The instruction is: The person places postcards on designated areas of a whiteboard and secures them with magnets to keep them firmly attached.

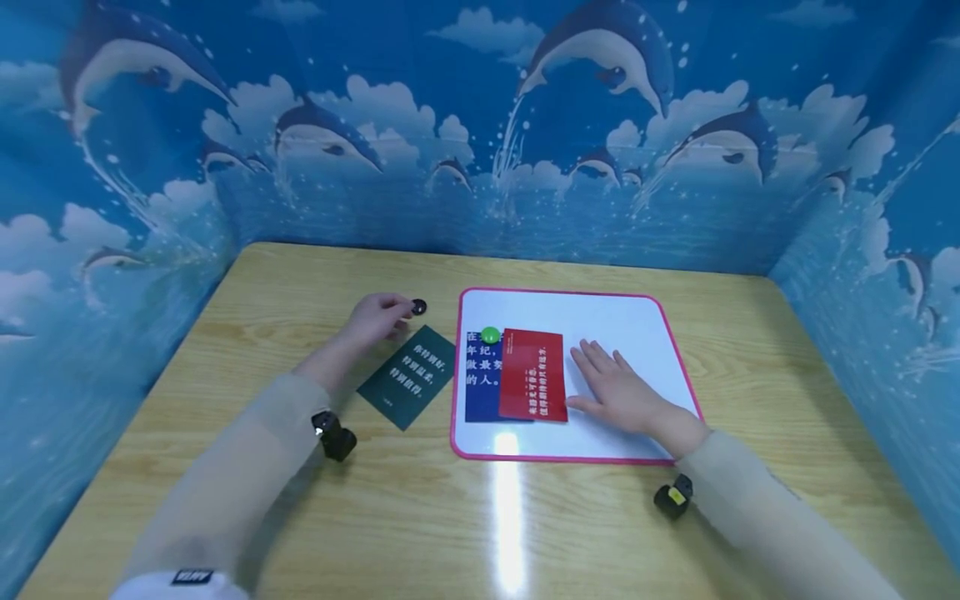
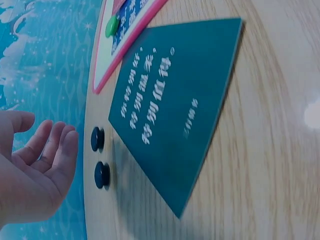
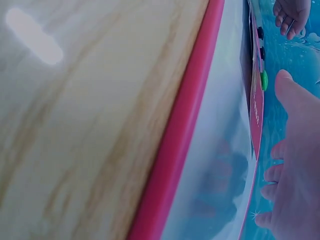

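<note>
My left hand (image 1: 378,317) hovers over the table with loosely curled fingers that hold nothing. Its fingertips are just short of two black round magnets (image 2: 99,157); the head view shows one black magnet (image 1: 418,307). A dark green card (image 1: 408,375) with white text lies beside them on the wood. My right hand (image 1: 615,387) lies flat, fingers straight, on the pink-framed whiteboard (image 1: 678,354). Its thumb is at the edge of a red card (image 1: 532,375). This red card overlaps a blue card (image 1: 478,392), on which a green magnet (image 1: 490,335) sits.
The wooden table (image 1: 300,517) is walled on three sides by blue dolphin-print panels (image 1: 480,125). A small black camera is strapped under each wrist. A bright light glare runs across the board's near edge and the table in front.
</note>
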Tool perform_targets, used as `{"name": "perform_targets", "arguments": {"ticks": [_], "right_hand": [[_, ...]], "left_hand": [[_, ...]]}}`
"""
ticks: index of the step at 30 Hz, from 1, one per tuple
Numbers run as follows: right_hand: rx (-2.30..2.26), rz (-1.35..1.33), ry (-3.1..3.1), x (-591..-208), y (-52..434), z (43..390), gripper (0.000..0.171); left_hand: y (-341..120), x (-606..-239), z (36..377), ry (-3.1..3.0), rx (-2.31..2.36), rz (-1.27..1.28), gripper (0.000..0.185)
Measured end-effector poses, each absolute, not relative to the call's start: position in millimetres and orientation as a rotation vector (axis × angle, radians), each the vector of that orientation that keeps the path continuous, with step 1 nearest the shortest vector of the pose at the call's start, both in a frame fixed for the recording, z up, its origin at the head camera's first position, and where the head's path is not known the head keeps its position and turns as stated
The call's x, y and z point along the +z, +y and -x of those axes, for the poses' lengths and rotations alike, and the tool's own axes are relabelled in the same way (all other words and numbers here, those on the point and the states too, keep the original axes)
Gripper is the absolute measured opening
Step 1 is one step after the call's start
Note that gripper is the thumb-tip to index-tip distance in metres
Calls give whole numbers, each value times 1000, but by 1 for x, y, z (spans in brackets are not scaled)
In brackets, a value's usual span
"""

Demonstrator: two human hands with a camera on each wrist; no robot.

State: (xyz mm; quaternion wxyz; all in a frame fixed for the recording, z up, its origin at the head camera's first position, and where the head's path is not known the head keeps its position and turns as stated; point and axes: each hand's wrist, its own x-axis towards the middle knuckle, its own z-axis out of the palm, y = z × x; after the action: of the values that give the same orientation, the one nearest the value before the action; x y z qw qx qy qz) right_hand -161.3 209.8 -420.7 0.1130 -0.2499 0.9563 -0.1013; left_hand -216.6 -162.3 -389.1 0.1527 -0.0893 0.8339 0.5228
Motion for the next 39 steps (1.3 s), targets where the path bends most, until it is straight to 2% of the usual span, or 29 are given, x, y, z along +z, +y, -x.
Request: {"name": "perform_targets", "arguments": {"ticks": [20, 39], "right_hand": [[-249, 839, 2723, -435, 184, 158, 89], [-199, 814, 2719, -430, 186, 156, 91]], "left_hand": [[-182, -394, 218, 2501, 1431, 294, 39], [-192, -392, 218, 2656, 1257, 293, 40]]}}
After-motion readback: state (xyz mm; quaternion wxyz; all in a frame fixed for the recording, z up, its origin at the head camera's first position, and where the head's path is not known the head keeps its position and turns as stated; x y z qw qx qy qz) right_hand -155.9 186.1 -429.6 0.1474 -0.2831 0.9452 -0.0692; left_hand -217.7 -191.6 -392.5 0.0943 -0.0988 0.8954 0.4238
